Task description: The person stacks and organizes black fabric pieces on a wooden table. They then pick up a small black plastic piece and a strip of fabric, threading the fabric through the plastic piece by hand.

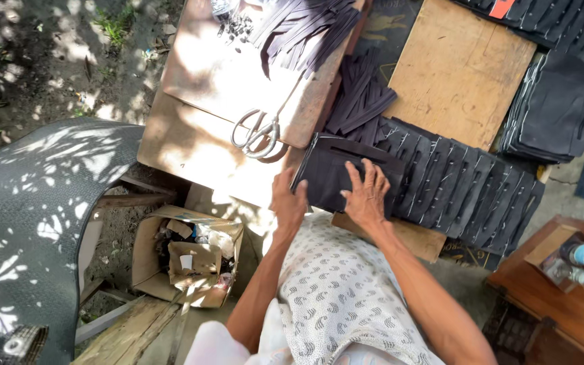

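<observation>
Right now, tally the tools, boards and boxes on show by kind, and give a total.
Scissors: 1
Bare wooden boards: 2, the pale board under the scissors and the brown board to the right
Open cardboard box: 1
Hands on the black slotted sheet: 2, left hand and right hand
Total: 6

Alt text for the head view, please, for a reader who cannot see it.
Both hands rest on a black slotted panel on a wooden workbench: left hand at its near-left edge, right hand flat on top. More black panels fan out rightward, scissors lie to the left, and a cardboard box sits below.
</observation>
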